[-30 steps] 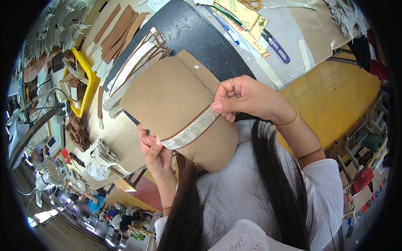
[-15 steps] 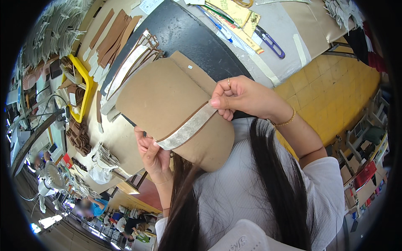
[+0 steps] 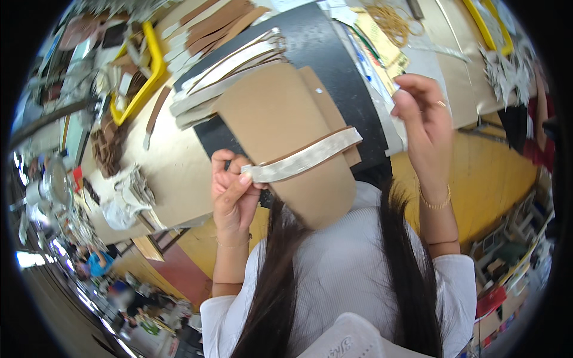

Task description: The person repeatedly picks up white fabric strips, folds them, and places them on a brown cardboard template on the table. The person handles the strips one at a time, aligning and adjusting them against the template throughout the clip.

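My left hand [image 3: 233,191] is closed, with thumb and fingers pinching one end of a strip [image 3: 304,160], whitish on its face with a brown edge. The strip lies across a tan rounded panel [image 3: 277,107], and its far right end is free. Beneath the panel's right side, a flat tan piece [image 3: 322,98] with a small white sticker shows. Up to the right of the panel, my right hand [image 3: 424,113] is raised with its fingers bent and slightly apart. It is a little blurred, and I make out nothing held in it.
A black board [image 3: 325,42] lies under the panel, with a stack of whitish strips [image 3: 233,74] at its left. Brown strips [image 3: 224,27] sit behind. A yellow crate [image 3: 156,56] stands left, and rubber bands [image 3: 388,24] lie at the far right.
My right hand has let go of the strip's right end and moved up and to the right. My left hand keeps its pinch. The view has shifted, and the panel looks more upright.
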`<state>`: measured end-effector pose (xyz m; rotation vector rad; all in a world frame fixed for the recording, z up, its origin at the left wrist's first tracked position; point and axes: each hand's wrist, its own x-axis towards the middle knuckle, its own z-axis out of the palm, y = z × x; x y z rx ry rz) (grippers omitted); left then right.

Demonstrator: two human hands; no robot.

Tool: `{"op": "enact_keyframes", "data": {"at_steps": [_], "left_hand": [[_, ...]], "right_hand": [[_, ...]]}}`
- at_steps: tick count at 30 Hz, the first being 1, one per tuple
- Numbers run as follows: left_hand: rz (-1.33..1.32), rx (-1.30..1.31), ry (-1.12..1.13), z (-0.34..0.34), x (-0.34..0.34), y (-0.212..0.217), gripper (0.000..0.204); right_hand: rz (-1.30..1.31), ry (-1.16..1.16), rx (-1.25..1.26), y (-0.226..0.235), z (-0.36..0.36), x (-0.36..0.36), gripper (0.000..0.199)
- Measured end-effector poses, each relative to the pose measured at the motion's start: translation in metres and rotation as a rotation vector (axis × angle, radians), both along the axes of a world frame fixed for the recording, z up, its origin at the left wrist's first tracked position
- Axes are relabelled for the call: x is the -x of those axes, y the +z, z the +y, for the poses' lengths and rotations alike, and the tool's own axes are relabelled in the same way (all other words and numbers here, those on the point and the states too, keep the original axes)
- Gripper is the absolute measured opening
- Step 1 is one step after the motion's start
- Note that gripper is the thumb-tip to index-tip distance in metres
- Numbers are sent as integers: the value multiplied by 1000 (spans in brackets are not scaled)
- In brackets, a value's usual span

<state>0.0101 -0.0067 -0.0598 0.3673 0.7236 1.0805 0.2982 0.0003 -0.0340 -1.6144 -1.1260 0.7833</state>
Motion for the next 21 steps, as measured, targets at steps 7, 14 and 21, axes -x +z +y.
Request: {"op": "enact_keyframes", "data": {"at_steps": [7, 14, 21], "left_hand": [[115, 33, 131, -5, -17, 21, 41], [-27, 32, 52, -6, -8, -5, 38], [-15, 74, 25, -4, -7, -8, 38]], "right_hand": [[-647, 965, -216, 51, -11, 82, 72], [-375, 953, -127, 5, -23, 38, 87], [184, 678, 71, -46, -55, 34, 89]]}}
